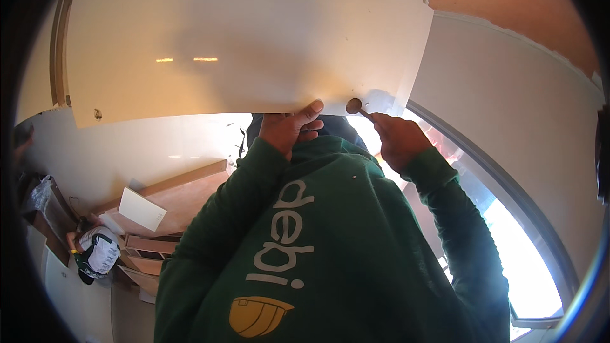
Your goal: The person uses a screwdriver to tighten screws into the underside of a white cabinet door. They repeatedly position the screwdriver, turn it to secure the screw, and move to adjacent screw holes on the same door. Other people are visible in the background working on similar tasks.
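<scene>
A broad panel [254, 38] fills the upper middle, smooth, pale and glossy, its near edge slightly bowed by the lens and lying close to the person's body. A ragged hole [97, 114] sits by its near left corner; the right edge looks chipped higher up. The left hand [286, 132] is at the near edge: thumb over the face, other fingers curled below it, the gap narrow; I cannot tell whether they pinch the panel. The fingers of the right hand [403, 143] are closed around the thin handle of a tool [354, 106], whose dark, round head overlaps the near edge, toward the right corner; contact is unclear. Bright room shows between panel and body; a curved grey frame [508, 190] bounds the right side. At lower left, brown boards [184, 197] lie near a co-worker [98, 254], well apart from the hands.
</scene>
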